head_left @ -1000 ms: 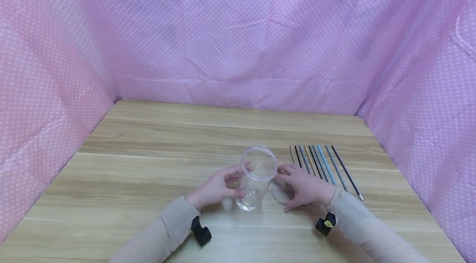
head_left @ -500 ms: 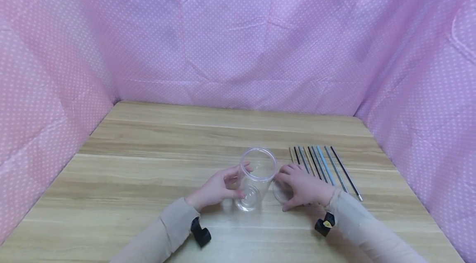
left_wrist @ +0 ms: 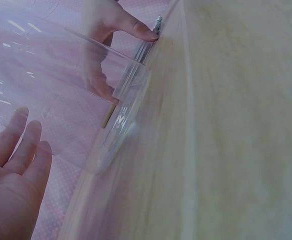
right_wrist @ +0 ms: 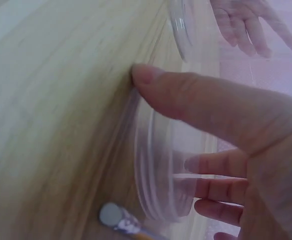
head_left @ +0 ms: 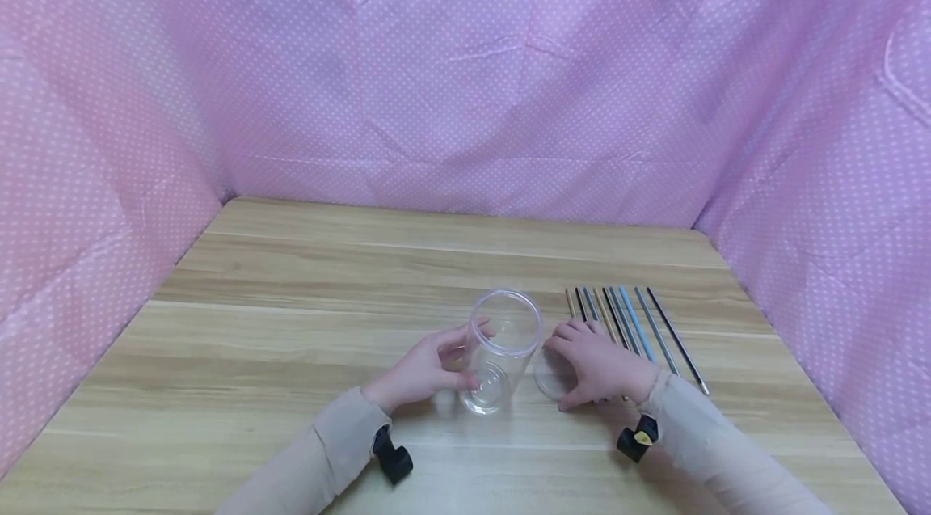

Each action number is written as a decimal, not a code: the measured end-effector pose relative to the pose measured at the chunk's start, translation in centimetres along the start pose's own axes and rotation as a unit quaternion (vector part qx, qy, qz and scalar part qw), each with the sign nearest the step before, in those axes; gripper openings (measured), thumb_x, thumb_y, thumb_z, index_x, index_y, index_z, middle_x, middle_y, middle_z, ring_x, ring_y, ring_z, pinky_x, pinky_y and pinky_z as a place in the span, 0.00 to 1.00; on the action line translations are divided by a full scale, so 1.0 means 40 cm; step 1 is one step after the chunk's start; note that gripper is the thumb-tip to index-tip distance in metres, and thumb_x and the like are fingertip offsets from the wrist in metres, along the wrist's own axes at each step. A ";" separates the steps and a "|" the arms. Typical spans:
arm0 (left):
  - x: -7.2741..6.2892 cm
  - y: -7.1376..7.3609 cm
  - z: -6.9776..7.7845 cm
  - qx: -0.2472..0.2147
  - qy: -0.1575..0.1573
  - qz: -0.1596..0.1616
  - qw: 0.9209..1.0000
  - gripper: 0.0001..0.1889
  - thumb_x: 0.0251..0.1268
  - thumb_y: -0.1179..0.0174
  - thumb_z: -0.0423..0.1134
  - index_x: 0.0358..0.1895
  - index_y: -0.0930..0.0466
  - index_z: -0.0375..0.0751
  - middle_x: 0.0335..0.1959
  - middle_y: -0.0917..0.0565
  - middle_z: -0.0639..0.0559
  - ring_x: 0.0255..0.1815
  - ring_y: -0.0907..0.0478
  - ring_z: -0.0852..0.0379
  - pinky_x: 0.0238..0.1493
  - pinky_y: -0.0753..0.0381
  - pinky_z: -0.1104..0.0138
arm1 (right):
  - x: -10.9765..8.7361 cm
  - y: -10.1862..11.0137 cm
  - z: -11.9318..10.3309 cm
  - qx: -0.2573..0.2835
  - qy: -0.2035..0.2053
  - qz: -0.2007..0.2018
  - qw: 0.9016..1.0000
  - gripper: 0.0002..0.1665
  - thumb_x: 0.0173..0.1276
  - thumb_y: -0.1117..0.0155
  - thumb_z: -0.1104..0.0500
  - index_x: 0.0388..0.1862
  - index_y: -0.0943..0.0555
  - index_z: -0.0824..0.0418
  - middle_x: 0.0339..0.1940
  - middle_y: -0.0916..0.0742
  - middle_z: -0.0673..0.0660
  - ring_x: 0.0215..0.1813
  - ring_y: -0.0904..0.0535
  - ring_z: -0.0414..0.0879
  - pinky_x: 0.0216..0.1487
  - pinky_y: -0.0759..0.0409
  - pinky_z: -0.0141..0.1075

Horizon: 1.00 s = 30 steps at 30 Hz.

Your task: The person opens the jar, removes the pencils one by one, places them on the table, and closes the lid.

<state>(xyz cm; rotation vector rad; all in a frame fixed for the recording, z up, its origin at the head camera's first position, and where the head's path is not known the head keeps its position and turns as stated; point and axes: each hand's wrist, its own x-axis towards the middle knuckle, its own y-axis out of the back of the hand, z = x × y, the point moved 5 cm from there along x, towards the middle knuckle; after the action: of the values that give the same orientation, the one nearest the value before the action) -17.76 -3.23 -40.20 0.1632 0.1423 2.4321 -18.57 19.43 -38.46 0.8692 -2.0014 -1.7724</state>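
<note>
A clear plastic jar (head_left: 502, 386) stands upright on the table without its lid. My left hand (head_left: 422, 369) holds it from the left, the thumb on the near side and the fingers reaching round the far side. To the right of the jar lies a clear round lid (head_left: 549, 379), flat on the wood. My right hand (head_left: 600, 361) arches over its right part; in the right wrist view the thumb (right_wrist: 186, 97) is at one edge and the fingers (right_wrist: 218, 190) spread on the far side, loosely bent. The hand hides part of the lid.
Several pencils (head_left: 638, 325) lie side by side at the right, partly under my right hand; one eraser end (right_wrist: 111, 215) shows close to the lid. The wooden table (head_left: 291, 297) is walled by pink dotted cloth (head_left: 465, 94) at the back and sides.
My right hand has shifted slightly right, its fingers drawing back from the lid's far-left rim, so more of the lid shows. The left hand and jar have stayed in place.
</note>
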 end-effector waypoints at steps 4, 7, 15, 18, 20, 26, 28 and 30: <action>-0.001 0.000 -0.003 -0.003 0.000 0.000 1.000 0.40 0.53 0.33 0.30 0.70 0.40 0.36 0.71 0.37 0.41 0.70 0.38 0.41 0.71 0.40 0.50 | 0.003 0.007 -0.004 0.003 0.007 0.019 1.000 0.44 0.39 0.22 0.42 0.56 0.22 0.59 0.49 0.21 0.53 0.51 0.30 0.47 0.51 0.28 0.43; -0.001 0.001 -0.005 0.000 -0.001 0.000 1.000 0.40 0.53 0.33 0.31 0.71 0.41 0.36 0.71 0.36 0.41 0.70 0.38 0.41 0.71 0.40 0.50 | 0.004 0.018 -0.003 0.028 0.013 0.044 0.999 0.45 0.41 0.22 0.45 0.59 0.24 0.60 0.50 0.22 0.53 0.47 0.28 0.44 0.47 0.23 0.38; 0.001 0.002 -0.005 0.002 0.001 0.003 1.000 0.40 0.51 0.32 0.31 0.70 0.40 0.36 0.70 0.34 0.44 0.70 0.38 0.42 0.72 0.40 0.50 | -0.008 0.063 0.013 0.116 -0.007 0.143 0.983 0.50 0.41 0.20 0.53 0.63 0.30 0.69 0.55 0.23 0.59 0.52 0.22 0.52 0.51 0.18 0.45; 0.001 -0.002 -0.004 -0.001 0.001 0.004 1.000 0.41 0.51 0.32 0.30 0.71 0.41 0.36 0.70 0.33 0.45 0.71 0.39 0.42 0.72 0.41 0.50 | -0.017 0.079 0.021 0.142 -0.005 0.190 0.971 0.50 0.39 0.18 0.55 0.60 0.30 0.71 0.53 0.22 0.60 0.51 0.22 0.53 0.50 0.18 0.48; -0.001 -0.005 -0.004 -0.001 0.001 0.005 1.000 0.42 0.52 0.32 0.30 0.72 0.42 0.37 0.69 0.32 0.45 0.70 0.38 0.42 0.72 0.41 0.50 | -0.022 0.089 0.025 0.162 -0.004 0.218 0.962 0.49 0.37 0.18 0.58 0.59 0.30 0.72 0.52 0.21 0.63 0.51 0.22 0.56 0.50 0.19 0.51; -0.005 -0.012 -0.008 -0.001 0.014 0.009 1.000 0.44 0.51 0.32 0.31 0.73 0.44 0.41 0.70 0.33 0.46 0.70 0.37 0.42 0.72 0.40 0.50 | -0.032 0.110 0.038 0.235 -0.039 0.253 0.938 0.48 0.37 0.18 0.63 0.59 0.31 0.71 0.54 0.22 0.63 0.55 0.26 0.55 0.56 0.24 0.46; -0.005 -0.014 -0.007 -0.002 0.013 0.009 1.000 0.43 0.52 0.32 0.31 0.73 0.44 0.40 0.72 0.36 0.45 0.70 0.38 0.42 0.72 0.41 0.50 | -0.037 0.120 0.043 0.275 -0.044 0.258 0.925 0.47 0.40 0.19 0.65 0.60 0.31 0.70 0.56 0.23 0.63 0.55 0.28 0.52 0.56 0.25 0.39; -0.005 -0.016 -0.006 0.000 0.008 0.009 1.000 0.43 0.52 0.32 0.31 0.72 0.43 0.39 0.73 0.39 0.43 0.70 0.38 0.41 0.72 0.41 0.49 | -0.041 0.133 0.045 0.319 -0.034 0.262 0.910 0.45 0.43 0.23 0.68 0.61 0.33 0.71 0.56 0.25 0.62 0.55 0.30 0.47 0.56 0.27 0.31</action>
<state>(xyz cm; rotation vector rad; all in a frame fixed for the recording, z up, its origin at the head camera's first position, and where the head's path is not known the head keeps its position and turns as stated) -17.25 -2.90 -40.53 0.1450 0.1484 2.4524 -19.60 22.07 -33.33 0.3526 -2.5920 -0.8687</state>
